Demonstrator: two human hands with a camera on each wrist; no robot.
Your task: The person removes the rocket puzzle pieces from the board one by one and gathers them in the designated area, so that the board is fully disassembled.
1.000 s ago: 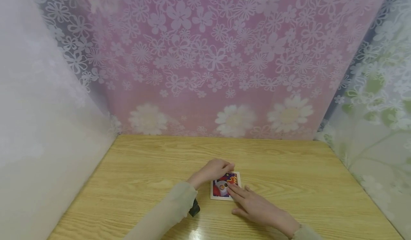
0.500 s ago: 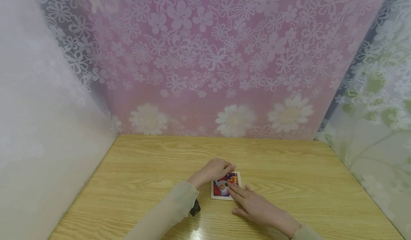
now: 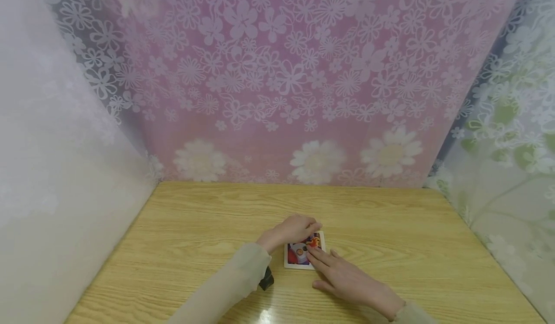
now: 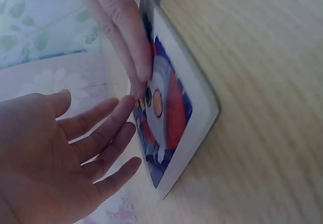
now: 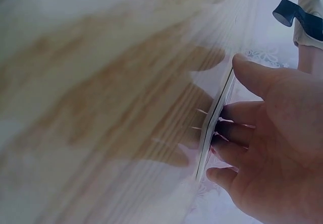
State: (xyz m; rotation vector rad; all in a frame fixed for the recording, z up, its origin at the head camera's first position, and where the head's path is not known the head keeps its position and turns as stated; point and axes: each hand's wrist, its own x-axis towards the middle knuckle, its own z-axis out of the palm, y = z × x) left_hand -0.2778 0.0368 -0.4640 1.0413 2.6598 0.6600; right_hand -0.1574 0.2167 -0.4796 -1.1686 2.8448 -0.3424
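Observation:
A square picture board point(image 3: 299, 254) with a pale border and a cartoon print in red, purple and grey lies flat on the table. My right hand point(image 3: 347, 278) rests straight fingers on its right part, hiding that area. My left hand point(image 3: 295, 228) bends over the far edge, covering the upper left corner. In the left wrist view, the fingers of the left hand point(image 4: 75, 153) are loosely spread close to the picture; whether they touch it is unclear. From the right wrist view, the board's edge point(image 5: 214, 115) shows a thin dark line along it, beside the right hand point(image 5: 282, 133).
The wood-grain table point(image 3: 195, 237) reaches back to a pink flowered curtain point(image 3: 282, 73). A pale sheet point(image 3: 65, 146) hangs at the left and a leaf-patterned one point(image 3: 511, 136) at the right. A black wrist strap point(image 3: 267, 279) hangs below the left sleeve.
My left hand and forearm have shifted slightly to the right over the far edge of the board. The right hand and the board stay practically where they were.

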